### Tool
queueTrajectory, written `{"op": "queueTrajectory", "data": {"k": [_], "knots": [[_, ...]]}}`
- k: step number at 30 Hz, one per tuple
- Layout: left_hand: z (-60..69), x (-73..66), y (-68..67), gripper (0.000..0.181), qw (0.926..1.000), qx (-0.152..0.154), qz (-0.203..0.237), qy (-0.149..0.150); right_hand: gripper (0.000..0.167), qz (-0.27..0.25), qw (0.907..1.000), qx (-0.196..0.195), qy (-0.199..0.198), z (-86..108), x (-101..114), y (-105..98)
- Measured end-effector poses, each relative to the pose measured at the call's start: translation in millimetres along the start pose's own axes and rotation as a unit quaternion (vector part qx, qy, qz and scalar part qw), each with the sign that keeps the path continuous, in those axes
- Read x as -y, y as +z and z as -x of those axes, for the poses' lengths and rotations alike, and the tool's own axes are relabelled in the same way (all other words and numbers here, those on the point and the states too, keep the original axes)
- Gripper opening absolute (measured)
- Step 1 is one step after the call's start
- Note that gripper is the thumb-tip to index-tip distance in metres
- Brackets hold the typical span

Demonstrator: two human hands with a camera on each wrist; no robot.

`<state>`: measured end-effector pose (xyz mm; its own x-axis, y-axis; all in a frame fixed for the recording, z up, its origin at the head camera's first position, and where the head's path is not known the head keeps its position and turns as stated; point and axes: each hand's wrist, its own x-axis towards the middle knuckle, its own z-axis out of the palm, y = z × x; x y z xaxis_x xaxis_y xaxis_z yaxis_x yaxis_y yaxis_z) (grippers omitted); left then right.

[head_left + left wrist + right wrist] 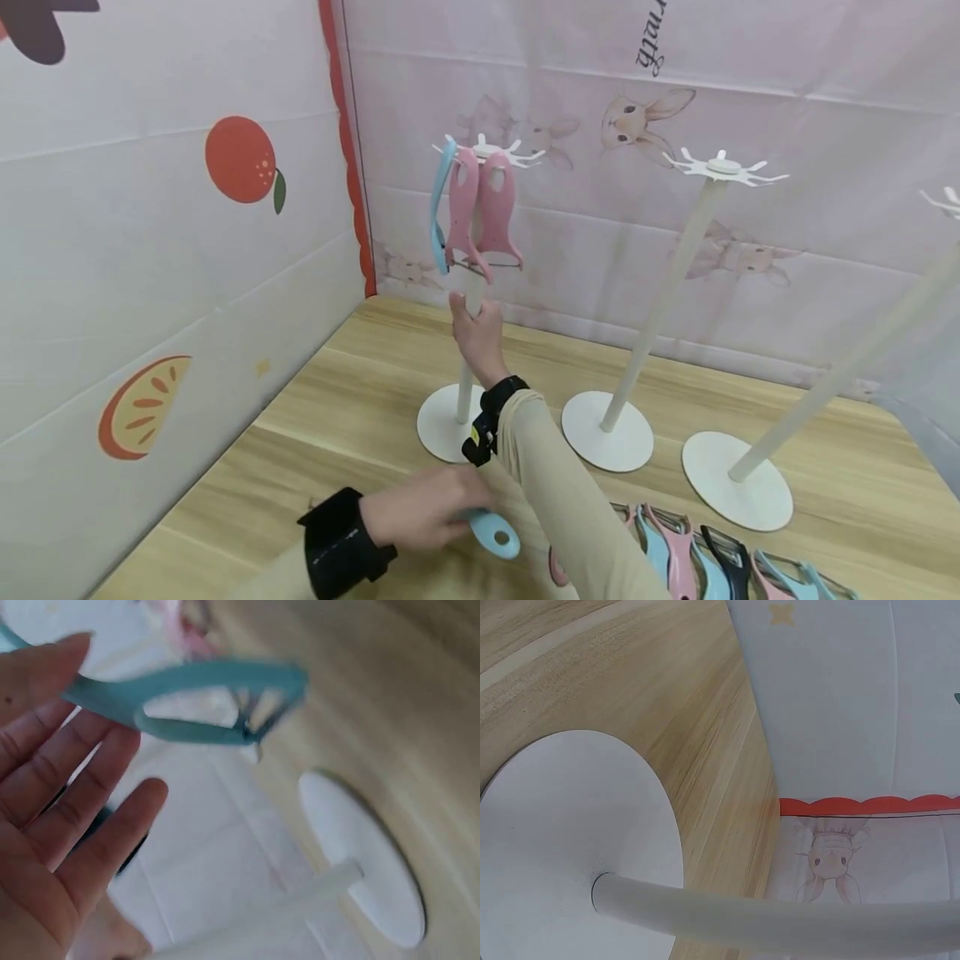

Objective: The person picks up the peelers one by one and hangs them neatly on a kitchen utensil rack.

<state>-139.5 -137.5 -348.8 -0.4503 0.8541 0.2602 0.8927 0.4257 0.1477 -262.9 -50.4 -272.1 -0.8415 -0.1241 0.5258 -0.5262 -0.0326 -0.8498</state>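
Observation:
My right hand [480,333] grips the upper pole of the left white stand, whose pole [727,911] and round base [570,825] fill much of the right wrist view. From that stand's prongs hang a blue peeler [440,204] and two pink peelers, one on the left [462,200] and one on the right [497,200]. Lower down, my left hand [423,504] holds another light blue peeler [495,535], its holed handle end sticking out to the right. In the left wrist view this peeler [217,675] is pinched at the handle, its blade end pointing away, blurred.
A middle white stand [660,300] and a right one [847,367], cut off by the frame edge, stand on the wooden table [360,392]. Several pink, blue and black peelers [681,558] lie in a row at lower right, partly behind my right sleeve. Printed cloth walls rise behind and left.

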Motion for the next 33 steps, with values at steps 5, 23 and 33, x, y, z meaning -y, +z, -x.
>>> {"op": "queueTrajectory", "data": {"k": [5, 23, 33], "knots": [[6.8, 8.9, -23.1, 0.024, 0.9947, -0.066, 0.079, 0.000, 0.042, 0.002, 0.9998, 0.001, -0.017, -1.1, -1, -1], [-9.6, 32.6, -144.9, 0.027, 0.8724, -0.469, 0.127, -0.056, 0.045, -0.006, 0.9996, -0.003, -0.027, -3.6, -7, -2], [-35.4, 66.9, -185.3, 0.032, 0.8309, -0.507, 0.123, -0.194, 0.043, -0.001, 0.9997, -0.006, -0.025, 0.7, -2, 0]]}}
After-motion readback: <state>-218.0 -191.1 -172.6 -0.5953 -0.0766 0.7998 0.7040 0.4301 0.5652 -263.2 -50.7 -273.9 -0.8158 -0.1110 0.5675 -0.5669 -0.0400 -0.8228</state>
